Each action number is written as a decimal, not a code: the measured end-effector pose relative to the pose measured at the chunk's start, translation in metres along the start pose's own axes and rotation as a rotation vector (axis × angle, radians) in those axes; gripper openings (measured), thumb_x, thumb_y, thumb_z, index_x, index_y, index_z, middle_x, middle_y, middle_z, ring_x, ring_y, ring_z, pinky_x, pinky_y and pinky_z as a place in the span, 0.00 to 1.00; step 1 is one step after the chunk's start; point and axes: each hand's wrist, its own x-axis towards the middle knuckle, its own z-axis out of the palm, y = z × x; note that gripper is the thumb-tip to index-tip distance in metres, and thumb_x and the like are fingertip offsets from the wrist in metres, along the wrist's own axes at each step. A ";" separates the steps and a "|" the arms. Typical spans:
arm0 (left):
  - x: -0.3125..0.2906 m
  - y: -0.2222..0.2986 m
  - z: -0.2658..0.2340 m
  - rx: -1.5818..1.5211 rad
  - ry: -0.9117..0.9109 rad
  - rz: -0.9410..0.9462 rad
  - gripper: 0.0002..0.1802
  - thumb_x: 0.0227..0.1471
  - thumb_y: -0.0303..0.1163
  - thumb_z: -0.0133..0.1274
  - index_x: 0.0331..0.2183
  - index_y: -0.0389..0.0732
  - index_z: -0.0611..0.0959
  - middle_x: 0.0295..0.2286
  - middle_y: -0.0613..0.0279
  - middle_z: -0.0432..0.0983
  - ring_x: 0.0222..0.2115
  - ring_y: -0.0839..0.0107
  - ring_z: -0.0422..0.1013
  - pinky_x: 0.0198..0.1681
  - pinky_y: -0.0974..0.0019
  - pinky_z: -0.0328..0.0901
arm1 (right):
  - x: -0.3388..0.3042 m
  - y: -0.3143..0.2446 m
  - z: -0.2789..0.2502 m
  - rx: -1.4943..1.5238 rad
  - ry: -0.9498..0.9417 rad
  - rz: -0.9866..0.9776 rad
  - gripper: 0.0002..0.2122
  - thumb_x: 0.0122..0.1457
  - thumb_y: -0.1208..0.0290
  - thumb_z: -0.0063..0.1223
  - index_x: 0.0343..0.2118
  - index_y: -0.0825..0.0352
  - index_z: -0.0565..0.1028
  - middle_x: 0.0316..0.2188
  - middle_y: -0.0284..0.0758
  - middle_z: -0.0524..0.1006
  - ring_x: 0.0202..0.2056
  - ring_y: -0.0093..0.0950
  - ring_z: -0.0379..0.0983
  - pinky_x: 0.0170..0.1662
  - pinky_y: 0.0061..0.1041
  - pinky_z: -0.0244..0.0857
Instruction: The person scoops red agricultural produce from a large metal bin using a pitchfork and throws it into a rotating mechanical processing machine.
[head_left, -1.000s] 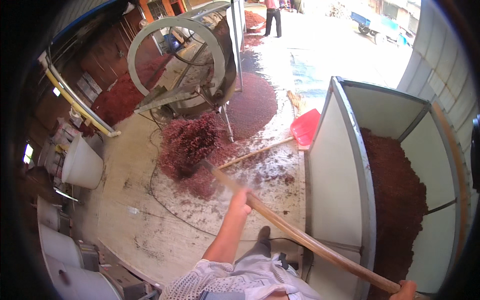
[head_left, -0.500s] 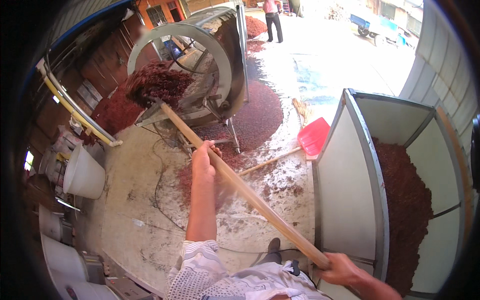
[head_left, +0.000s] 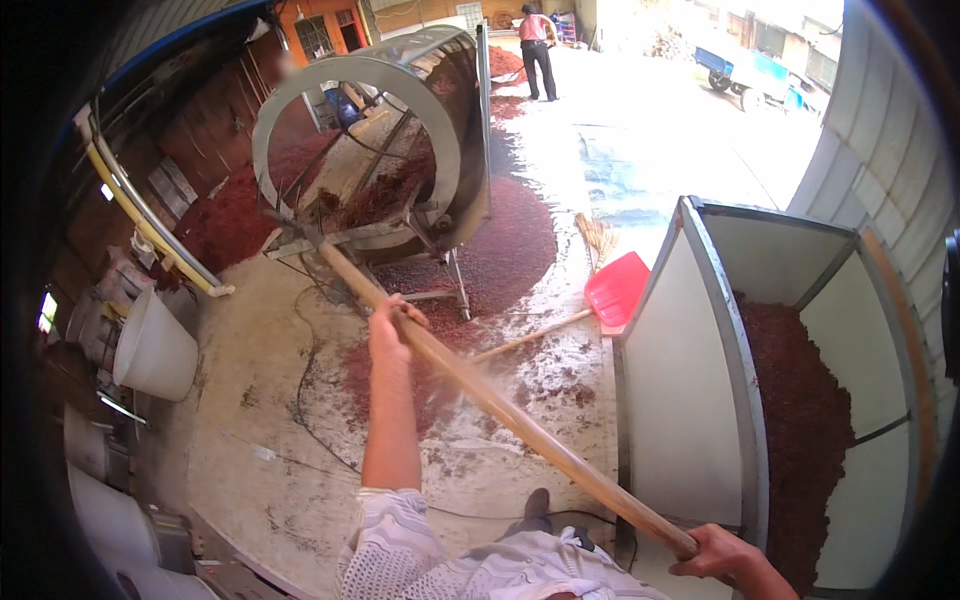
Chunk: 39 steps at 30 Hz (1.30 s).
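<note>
Over by the drum (head_left: 465,140), left hand (head_left: 390,328) is curled round the shovel (head_left: 510,410), right hand (head_left: 722,555) clenched near its end; spacing them wide should give better control imo.

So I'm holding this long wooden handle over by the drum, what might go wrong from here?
The far end of the wooden handle, held in your left hand and right hand, appears close to the drum opening, so it might knock the metal rim. The dark cord runs by your shoe; a step could snag it. The red shovel lies on the floor ahead, possibly another trip hazard.
</note>
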 end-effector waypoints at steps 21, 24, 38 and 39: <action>-0.174 -0.255 -0.132 0.179 0.452 -0.915 0.13 0.43 0.31 0.46 0.14 0.47 0.62 0.09 0.71 0.61 0.11 0.75 0.60 0.17 0.71 0.61 | -0.177 0.123 0.077 -0.608 1.275 0.312 0.13 0.21 0.77 0.53 0.14 0.61 0.63 0.14 0.33 0.65 0.21 0.35 0.63 0.26 0.31 0.53; -0.178 -0.265 -0.101 0.184 0.387 -0.918 0.15 0.45 0.31 0.46 0.13 0.47 0.62 0.09 0.71 0.59 0.11 0.75 0.59 0.17 0.71 0.60 | -0.201 0.135 0.101 -0.578 1.336 0.373 0.12 0.22 0.77 0.53 0.14 0.61 0.63 0.14 0.33 0.65 0.21 0.36 0.63 0.25 0.31 0.53; -0.313 -0.268 0.167 -0.035 -0.524 -0.725 0.07 0.52 0.28 0.44 0.23 0.42 0.67 0.14 0.65 0.64 0.13 0.75 0.64 0.16 0.69 0.69 | -0.253 0.277 0.234 -0.201 1.644 0.526 0.12 0.38 0.77 0.58 0.15 0.66 0.63 0.14 0.36 0.64 0.20 0.38 0.61 0.25 0.32 0.53; -0.333 -0.270 0.184 -0.065 -0.586 -0.755 0.06 0.52 0.28 0.45 0.24 0.42 0.67 0.15 0.65 0.64 0.14 0.75 0.64 0.17 0.69 0.68 | -0.255 0.290 0.245 -0.195 1.703 0.523 0.11 0.38 0.77 0.58 0.15 0.66 0.63 0.14 0.36 0.64 0.20 0.38 0.61 0.25 0.32 0.53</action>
